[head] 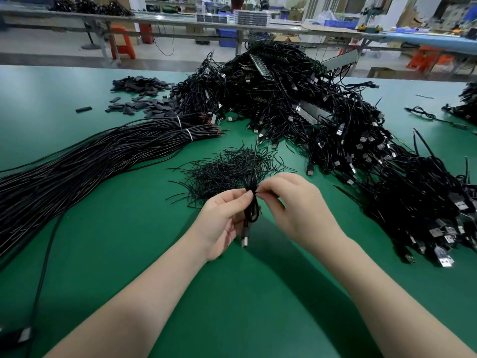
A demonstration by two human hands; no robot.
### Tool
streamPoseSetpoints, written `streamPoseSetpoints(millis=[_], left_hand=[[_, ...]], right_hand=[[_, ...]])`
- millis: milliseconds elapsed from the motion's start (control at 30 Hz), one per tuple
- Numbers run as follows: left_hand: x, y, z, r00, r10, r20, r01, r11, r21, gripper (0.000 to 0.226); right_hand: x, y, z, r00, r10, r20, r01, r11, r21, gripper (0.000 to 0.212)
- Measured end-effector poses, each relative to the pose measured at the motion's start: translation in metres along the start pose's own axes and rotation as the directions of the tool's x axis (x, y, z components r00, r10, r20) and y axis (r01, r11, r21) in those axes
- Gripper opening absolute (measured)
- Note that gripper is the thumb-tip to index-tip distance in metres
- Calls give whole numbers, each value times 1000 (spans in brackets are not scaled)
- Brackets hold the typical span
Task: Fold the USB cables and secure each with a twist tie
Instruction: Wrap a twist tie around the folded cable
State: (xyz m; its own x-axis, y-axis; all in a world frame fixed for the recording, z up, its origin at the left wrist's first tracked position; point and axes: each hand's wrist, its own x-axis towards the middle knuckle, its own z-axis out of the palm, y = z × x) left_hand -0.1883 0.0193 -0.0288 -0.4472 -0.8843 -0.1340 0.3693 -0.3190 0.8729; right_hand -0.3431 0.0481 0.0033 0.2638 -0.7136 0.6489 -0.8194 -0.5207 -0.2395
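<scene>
While the left hand (224,218) grips the folded cable (251,212), right hand (291,202) pinches its tie (254,193).

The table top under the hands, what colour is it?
Green: the table top is plain green all over, seen in the head view.

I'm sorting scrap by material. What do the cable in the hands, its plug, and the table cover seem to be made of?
Folded cable: matte black jacket, probably plastic or rubber, since it bends in tight loops. Plug: shiny silvery shell, apparently metal, on a black moulded body. Table cover: smooth green mat with soft glare, possibly rubber or vinyl.
</scene>
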Motion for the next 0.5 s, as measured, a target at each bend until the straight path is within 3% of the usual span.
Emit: streamPoseSetpoints(millis=[133,267,333,367,433,500], left_hand=[[2,2,1,999,-31,-21,32,999,4,8],[3,-1,3,999,12,-40,-10,1000,29,18],[2,-3,2,998,48,-33,-46,998,36,23],[2,-4,2,997,63,-36,-63,998,19,20],[1,-6,2,993,106,-60,-108,994,-24,12],[1,-8,3,986,156,-64,-159,987,-34,18]], right_hand=[[-6,11,5,970,-240,50,244,936,-253,18],[-5,15,2,975,-213,58,221,952,-212,15],[-4,11,1,999,-39,27,39,999,-4,8],[-3,9,0,992,120,30,-123,984,132,5],[0,5,-3,871,451,194,-491,794,357,17],[0,4,-4,696,572,433,-716,509,479,40]])
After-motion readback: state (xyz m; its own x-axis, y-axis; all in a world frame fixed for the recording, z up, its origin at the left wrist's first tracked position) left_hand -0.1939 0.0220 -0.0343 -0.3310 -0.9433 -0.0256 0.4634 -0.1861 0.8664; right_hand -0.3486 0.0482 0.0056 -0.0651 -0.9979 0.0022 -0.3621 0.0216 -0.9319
